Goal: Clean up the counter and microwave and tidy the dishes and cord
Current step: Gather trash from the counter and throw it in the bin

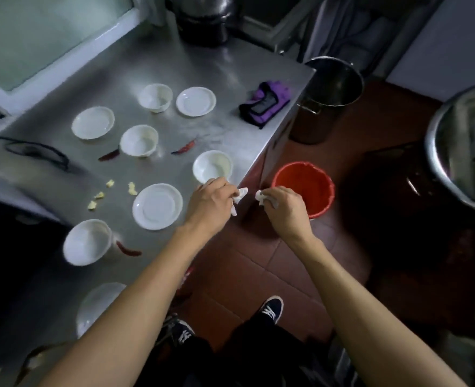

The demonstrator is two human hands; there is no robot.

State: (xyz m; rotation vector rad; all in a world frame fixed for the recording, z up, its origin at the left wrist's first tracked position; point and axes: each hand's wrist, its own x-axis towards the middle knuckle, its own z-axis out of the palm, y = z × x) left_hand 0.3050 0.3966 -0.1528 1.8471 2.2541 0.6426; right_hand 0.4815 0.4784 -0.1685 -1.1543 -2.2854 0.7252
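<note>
— Both hands are busy at the counter's (174,65) edge: the left hand (211,203) pinches a white scrap (240,195), and the right hand (282,203) is closed round another white scrap (260,197).

— Paper or cloth?

— Too blurred to tell. I'd carry both over the red bin (304,188), just beside the right hand, and let go there.

— And the rest?

— Bowls and plates, like this plate (157,206), lie scattered among chillies (184,148) and crumbs (131,188). The cord (35,152) runs off the left edge. I can't see the microwave.

plate (96,305) half behind left forearm; chili (32,358) blurred | pot (465,146) cropped right
</note>
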